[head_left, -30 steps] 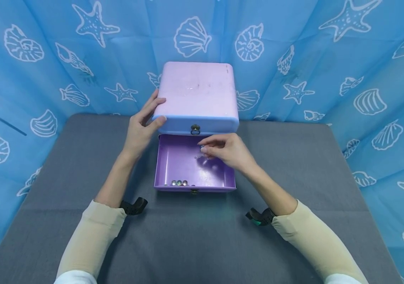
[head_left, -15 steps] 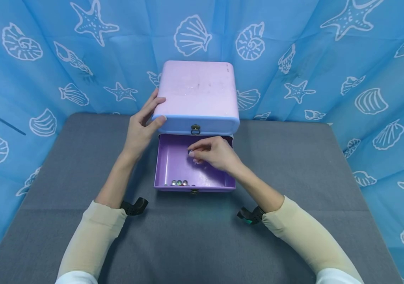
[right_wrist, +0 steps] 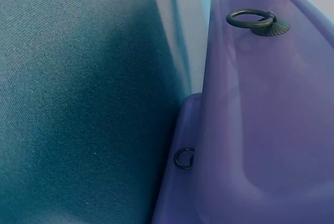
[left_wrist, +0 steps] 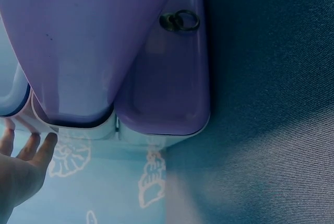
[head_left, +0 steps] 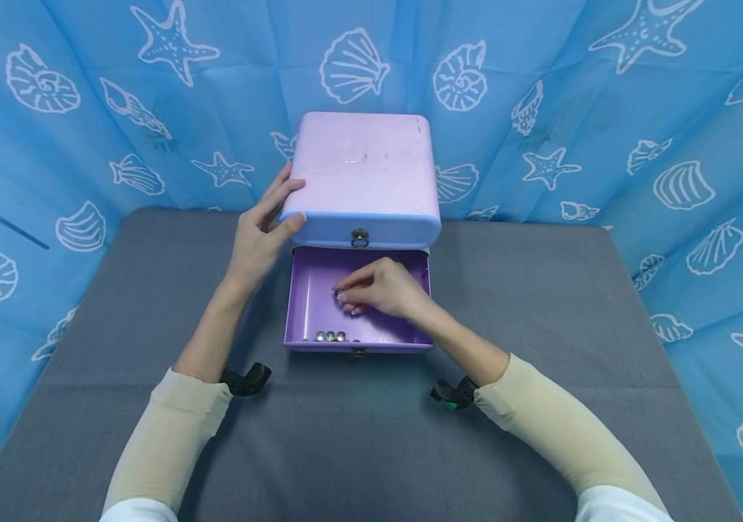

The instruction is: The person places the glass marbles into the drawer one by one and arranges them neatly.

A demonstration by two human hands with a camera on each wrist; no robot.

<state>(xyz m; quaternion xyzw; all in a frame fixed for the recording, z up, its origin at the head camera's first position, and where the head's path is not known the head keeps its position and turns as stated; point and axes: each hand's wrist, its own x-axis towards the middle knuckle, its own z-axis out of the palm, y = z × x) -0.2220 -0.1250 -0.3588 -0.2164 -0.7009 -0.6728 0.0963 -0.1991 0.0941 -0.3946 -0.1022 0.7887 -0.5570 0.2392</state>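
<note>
A small drawer chest (head_left: 364, 163) with a pale pink top stands at the back of the table, its purple drawer (head_left: 306, 290) pulled out. My left hand (head_left: 256, 232) rests against the chest's left side, thumb at the front edge; in the left wrist view its spread fingers (left_wrist: 44, 151) touch the casing. Inside the drawer, my right hand (head_left: 387, 290) pinches a small dark marble (head_left: 337, 294) between thumb and fingertips. Several shiny glass marbles (head_left: 330, 336) lie along the drawer's front wall. In the right wrist view the drawer front (right_wrist: 282, 104) hides this hand's fingers.
Above the pulled-out drawer is a closed blue drawer (head_left: 397, 230) with a ring pull (head_left: 359, 238). Another closed purple drawer (left_wrist: 162, 72) sits below it. Grey cloth (head_left: 358, 449) covers the table, and a blue shell-print curtain (head_left: 501, 87) hangs behind.
My right hand has moved left and toward me inside the drawer, the marble still between its fingertips. My left hand has stayed on the chest's side.
</note>
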